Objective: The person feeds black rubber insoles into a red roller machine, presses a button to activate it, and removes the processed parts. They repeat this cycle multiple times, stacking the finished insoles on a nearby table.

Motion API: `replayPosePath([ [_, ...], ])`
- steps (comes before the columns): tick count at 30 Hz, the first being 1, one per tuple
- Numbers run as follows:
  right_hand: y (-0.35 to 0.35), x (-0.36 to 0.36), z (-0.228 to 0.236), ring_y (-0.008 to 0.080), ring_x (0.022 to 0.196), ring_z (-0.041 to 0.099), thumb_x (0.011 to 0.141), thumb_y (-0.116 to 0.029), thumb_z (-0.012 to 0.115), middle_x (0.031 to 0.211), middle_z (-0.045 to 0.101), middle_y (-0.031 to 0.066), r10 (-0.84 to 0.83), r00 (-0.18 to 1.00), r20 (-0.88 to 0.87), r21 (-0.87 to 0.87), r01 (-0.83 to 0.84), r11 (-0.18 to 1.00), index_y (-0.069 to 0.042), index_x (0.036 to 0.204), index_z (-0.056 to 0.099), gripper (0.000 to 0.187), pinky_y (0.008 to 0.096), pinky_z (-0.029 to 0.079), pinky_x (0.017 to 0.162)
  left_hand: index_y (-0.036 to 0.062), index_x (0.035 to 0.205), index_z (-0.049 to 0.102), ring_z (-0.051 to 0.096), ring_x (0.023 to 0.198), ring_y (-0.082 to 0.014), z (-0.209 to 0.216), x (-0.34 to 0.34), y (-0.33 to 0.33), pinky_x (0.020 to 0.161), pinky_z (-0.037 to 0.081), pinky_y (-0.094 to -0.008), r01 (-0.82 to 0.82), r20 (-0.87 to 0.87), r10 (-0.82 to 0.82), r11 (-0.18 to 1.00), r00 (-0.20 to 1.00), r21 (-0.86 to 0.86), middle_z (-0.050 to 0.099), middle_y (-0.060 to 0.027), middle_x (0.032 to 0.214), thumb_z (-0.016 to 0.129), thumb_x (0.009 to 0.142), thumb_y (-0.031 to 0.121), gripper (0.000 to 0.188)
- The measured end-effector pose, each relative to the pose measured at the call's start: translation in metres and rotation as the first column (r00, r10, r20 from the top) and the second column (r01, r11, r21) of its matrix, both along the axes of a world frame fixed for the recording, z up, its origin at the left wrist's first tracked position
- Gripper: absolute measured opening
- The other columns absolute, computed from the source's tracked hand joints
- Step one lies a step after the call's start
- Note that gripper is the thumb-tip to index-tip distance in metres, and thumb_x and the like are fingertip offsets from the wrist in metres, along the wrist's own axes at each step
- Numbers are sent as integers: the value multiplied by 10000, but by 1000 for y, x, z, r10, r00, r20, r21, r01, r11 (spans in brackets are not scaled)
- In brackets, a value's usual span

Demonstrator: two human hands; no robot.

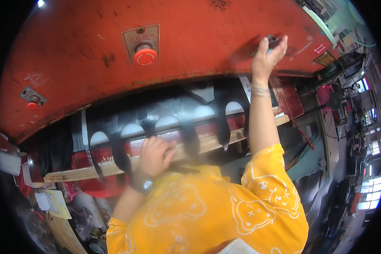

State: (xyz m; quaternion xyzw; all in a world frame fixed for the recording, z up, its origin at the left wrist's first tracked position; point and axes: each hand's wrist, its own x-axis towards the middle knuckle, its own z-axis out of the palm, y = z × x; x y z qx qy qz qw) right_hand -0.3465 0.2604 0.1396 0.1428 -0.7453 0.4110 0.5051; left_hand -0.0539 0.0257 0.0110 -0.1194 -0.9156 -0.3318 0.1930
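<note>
My right hand [269,58] is raised against the orange-red machine front, its thumb and fingers apart. Its palm side covers most of a small control plate [273,41], so contact with a button cannot be made out. Lower down, my left hand [155,155] rests at the front edge of the machine bed, fingers loosely bent and thumb apart, with no object visible in it. Beside it lies black sheet material [165,109] with rounded cut-outs along its near side. Black strips [191,137] of it hang over the wooden board edge [207,144].
A large red push button [145,56] sits mid-front on the machine's orange-red housing [93,25]. A smaller red button [33,105] is at the left. Papers [53,202] lie at lower left. A wire rack [340,114] stands to the right.
</note>
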Motion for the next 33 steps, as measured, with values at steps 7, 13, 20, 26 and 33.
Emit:
replayPosePath([
  [7,28,110,-59,217,1175,484,885,-53,551,1223,531,146,439,846,304,147,-497,855,2,1220,516,341,360,379,996,95,805,699,543,771,-250,19,-36,-10,708,405,-375,-120,-43,116,988,992,-93,591,-51,739,712,733,147,89],
  [13,23,174,-87,350,1190,431,748,-223,715,1172,519,122,136,757,639,603,-602,523,-112,1118,621,398,480,332,988,89,730,674,534,751,-257,23,-34,-2,693,394,-390,-169,-65,162,976,985,-135,577,-55,705,704,732,122,46],
  [20,7,186,-85,323,1189,430,721,-302,723,1117,538,124,101,823,559,711,-539,453,-84,1080,610,434,517,300,1002,81,705,659,527,759,-268,26,-30,7,701,393,-393,-222,-74,211,954,975,-204,567,-62,702,696,739,121,63],
  [26,6,201,-91,316,1185,434,723,-328,723,1091,552,129,31,803,595,728,-555,404,-49,1074,608,463,525,287,1020,71,715,666,524,780,-273,16,-20,11,718,393,-395,-242,-71,232,947,970,-210,577,-72,729,675,744,109,49],
  [33,31,175,-42,268,897,609,788,-278,705,1036,637,144,36,-13,999,-31,-827,561,-47,1009,655,324,381,450,892,68,698,654,521,768,-277,9,26,35,685,390,-403,-141,50,151,977,987,-158,556,-79,716,689,749,148,101],
])
